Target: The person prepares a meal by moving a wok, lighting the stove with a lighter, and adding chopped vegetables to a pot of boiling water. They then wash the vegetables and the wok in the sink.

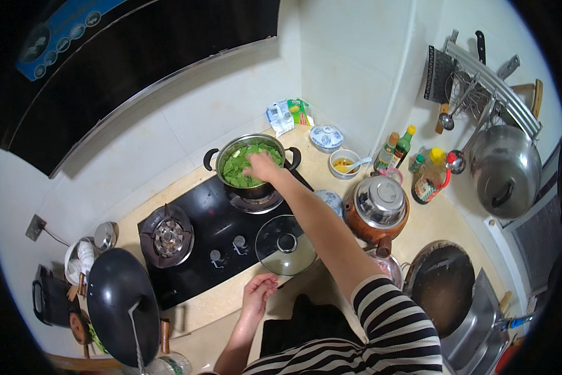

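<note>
A two-handled steel pot (284, 146) stands on the rear burner, filled with green leafy vegetables (236, 169). My right hand (263, 167) reaches into the pot from above, its fingers down on the leaves; whether they pinch any is hidden. My left hand (258, 289) hovers over the counter's front edge, fingers drawn together with nothing visible in them. Just beyond it, a glass pot lid (281, 262) with a black knob lies at the front right of the black gas hob (210, 199).
The other burner (168, 238) is bare, beside a leaning black wok lid (117, 300). Right of the pot are a lidded bowl (327, 137), a bowl of yellow liquid with a spoon (344, 165), sauce bottles (405, 146) and a brown clay pot (375, 213). A wok (442, 290) sits by the sink (479, 318).
</note>
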